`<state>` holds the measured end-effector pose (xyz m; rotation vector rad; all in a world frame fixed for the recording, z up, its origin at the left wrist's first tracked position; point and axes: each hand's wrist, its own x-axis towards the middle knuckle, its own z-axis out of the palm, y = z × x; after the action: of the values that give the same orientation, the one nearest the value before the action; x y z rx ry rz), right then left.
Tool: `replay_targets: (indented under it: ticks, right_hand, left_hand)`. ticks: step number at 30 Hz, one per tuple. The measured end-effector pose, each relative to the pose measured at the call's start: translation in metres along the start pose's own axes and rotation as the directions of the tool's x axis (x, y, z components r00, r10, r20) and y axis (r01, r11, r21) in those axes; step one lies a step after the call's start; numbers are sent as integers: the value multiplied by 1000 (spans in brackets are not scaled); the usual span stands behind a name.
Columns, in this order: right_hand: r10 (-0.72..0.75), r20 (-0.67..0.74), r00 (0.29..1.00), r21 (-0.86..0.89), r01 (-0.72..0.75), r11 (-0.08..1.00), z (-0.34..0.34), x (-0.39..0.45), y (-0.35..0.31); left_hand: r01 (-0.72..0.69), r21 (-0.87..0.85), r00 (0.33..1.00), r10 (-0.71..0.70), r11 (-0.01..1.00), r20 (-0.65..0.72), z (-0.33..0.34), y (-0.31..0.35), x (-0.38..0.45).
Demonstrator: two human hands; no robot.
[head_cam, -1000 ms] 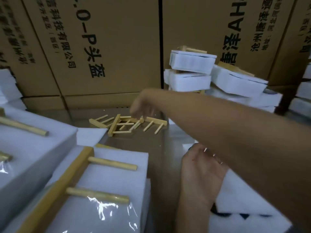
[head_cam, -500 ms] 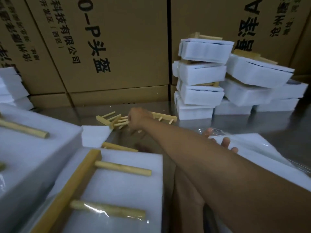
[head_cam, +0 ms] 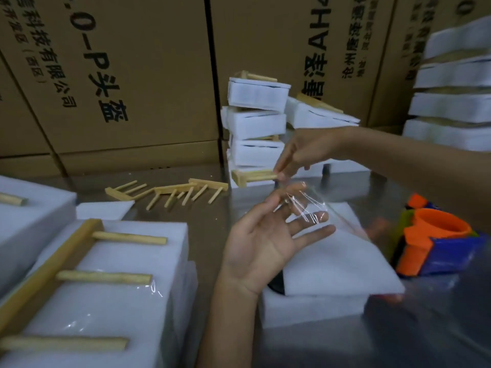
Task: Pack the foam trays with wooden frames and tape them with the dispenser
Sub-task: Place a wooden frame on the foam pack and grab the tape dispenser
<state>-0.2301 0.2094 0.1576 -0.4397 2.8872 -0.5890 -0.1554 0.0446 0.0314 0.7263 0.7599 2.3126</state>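
Observation:
My right hand [head_cam: 300, 152] pinches one peg of a small wooden frame [head_cam: 252, 177] and holds it above the steel table. Below it, my left hand [head_cam: 268, 237] lies palm up with straight fingers, and a strip of clear tape [head_cam: 305, 208] sticks across its fingertips. The tape runs right toward the orange and blue tape dispenser [head_cam: 438, 243]. A white foam tray [head_cam: 337, 266] lies under my left hand. Several loose wooden frames [head_cam: 170, 191] lie on the table further back.
Taped foam trays with wooden frames on top [head_cam: 106, 282] fill the near left. White packed stacks [head_cam: 256, 123] stand behind, with another stack [head_cam: 451, 102] at the right. Cardboard boxes [head_cam: 132, 75] wall off the back.
My right hand has left the pile of loose frames and moved right and up with one frame pinched. My left hand has turned palm up with tape on its fingers. The dispenser has come into view.

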Motion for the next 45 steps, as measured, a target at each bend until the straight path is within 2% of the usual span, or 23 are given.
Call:
replay_targets:
  ticks: [2,7,11,12,15,16,17,19,21,25,28,32,36,38,39,40,41,42,44,45]
  right_hand:
    - [45,-1,999,38,-45,998,9,-27,31]
    - [68,55,996,101,-73,992,21,-83,69]
    - [77,199,977,93,-97,991,30,-98,70]
    - [110,179,978,76,-125,989,30,-97,71]
    - [306,-47,951,-21,-307,952,26,-90,86]
    - [391,-71,918,-86,-396,914,27,-88,91]
    - [475,-23,879,-118,-475,872,32,-85,96]
    - [570,161,805,-13,-576,817,48,-80,104]
    - [585,190,789,225,-615,756,60,-76,108]
    - [585,90,806,409,-566,716,65,-61,100]
    - [518,53,854,506,-470,723,64,-46,83]
    - [446,53,893,421,-425,801,69,-35,68]
    - [441,68,895,290,-440,850,71,-37,69]
    - [417,-76,906,112,-408,906,71,-36,71]
    - [370,-191,909,76,-362,929,69,-35,70]
    - [312,-257,915,117,-291,950,66,-34,70]
    - [254,-253,934,187,-211,960,62,-33,69]
    - [197,-179,964,217,-157,964,60,-33,66]
    - [132,36,991,179,-136,974,61,-34,60]
    - [121,91,989,143,-133,981,63,-33,58]
  left_hand:
    - [21,-70,999,-18,997,44,6,1,-2]
    - [-11,-35,999,12,999,49,6,2,-3]
    - [-16,-17,997,17,1000,75,9,1,-4]
    - [-11,-15,997,12,1000,82,9,0,-4]
    - [-10,-20,994,12,1000,111,10,-1,-4]
    - [-12,-19,994,14,1000,106,9,0,-4]
    - [-15,-16,994,16,1000,104,9,0,-4]
    - [-17,-10,994,18,1000,108,9,1,-4]
    - [-20,6,994,19,1000,103,10,3,-5]
    - [-38,12,996,37,999,84,11,4,-6]
    - [-40,13,995,39,999,88,11,4,-6]
    - [-47,34,997,45,998,63,8,5,-7]
    - [-56,38,998,55,998,42,5,7,-7]
    - [-59,32,998,58,998,25,4,7,-7]
    - [-60,33,998,60,998,14,3,7,-7]
    - [-61,34,998,61,998,4,3,7,-7]
    - [-62,33,998,62,998,-4,3,7,-7]
    - [-63,34,998,63,997,-8,3,8,-7]
    - [-64,37,998,64,997,-9,4,9,-8]
    - [-65,42,998,65,997,-7,4,9,-8]
